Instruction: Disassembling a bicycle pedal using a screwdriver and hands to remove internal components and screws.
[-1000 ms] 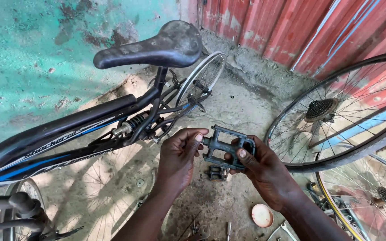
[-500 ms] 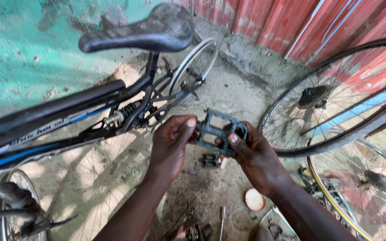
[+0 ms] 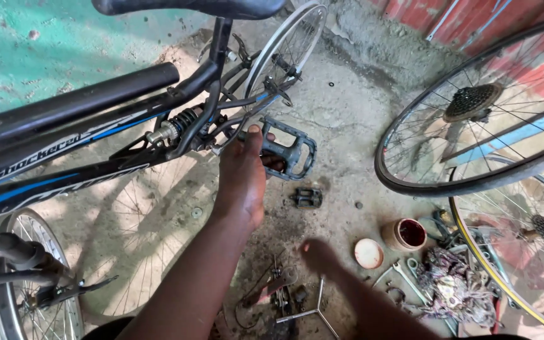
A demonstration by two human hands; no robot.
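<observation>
My left hand (image 3: 240, 179) is raised and grips a black bicycle pedal (image 3: 288, 151) by its left end, close to the rear shock of a black and blue bicycle frame (image 3: 89, 135). My right hand (image 3: 318, 254) is low over the concrete floor, right above a scatter of small tools, including a three-armed wrench (image 3: 313, 311). Its fingers point away from me and are partly hidden. A second black pedal (image 3: 308, 198) lies on the floor between the two hands.
A small tub of red grease (image 3: 404, 234) and its lid (image 3: 369, 253) sit right of my right hand, beside a spanner (image 3: 404, 277) and a rag (image 3: 454, 286). Two loose wheels with sprockets (image 3: 473, 101) (image 3: 539, 230) stand at the right. The saddle (image 3: 190, 6) is overhead.
My right hand has let go of the pedal and dropped down to the tools on the floor. My left hand alone holds the pedal, closer to the frame.
</observation>
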